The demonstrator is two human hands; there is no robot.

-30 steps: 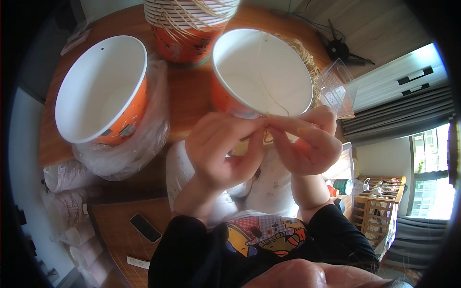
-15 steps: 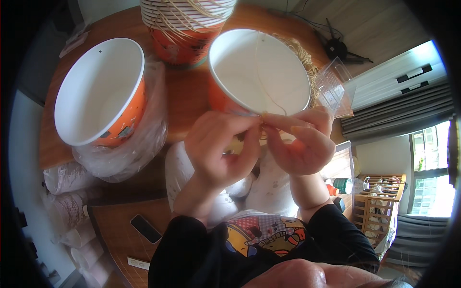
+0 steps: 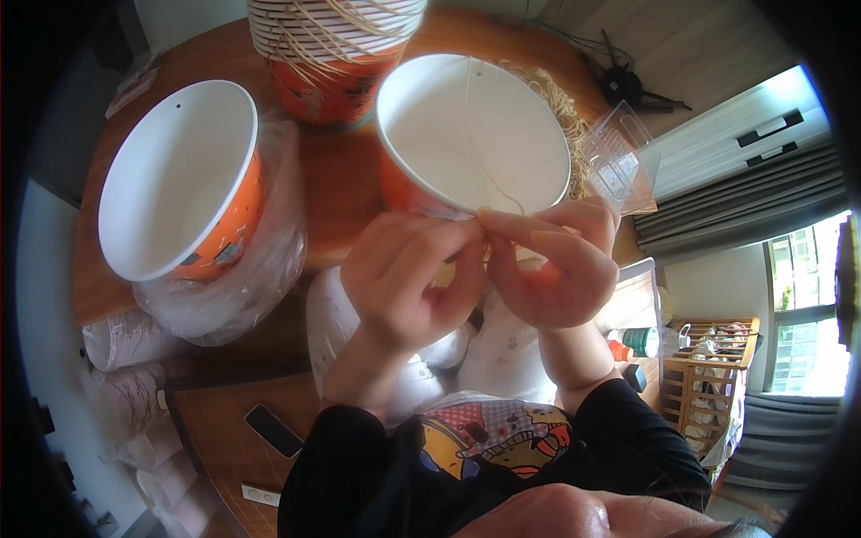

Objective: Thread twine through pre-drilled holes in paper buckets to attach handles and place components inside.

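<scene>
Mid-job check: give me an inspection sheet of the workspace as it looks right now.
Surface: round wooden table, crowded.
Job's things: open paper bucket, white inside, orange outside; thin string runs down its inner wall to the rim.
Clutter: second bucket on a clear bag; bucket stack with strings; clear plastic tray; string bundle.
Grippers: left hand and right hand pinch at the near rim, fingertips together.
Cables: nothing seen.
Surroundings: curtains, window, wooden crib at right.

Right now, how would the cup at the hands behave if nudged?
The cup looks like thin, empty paper, so probably light and easily crushed. It leans on its side, held at the rim by both hands, so it might roll once released.
</scene>
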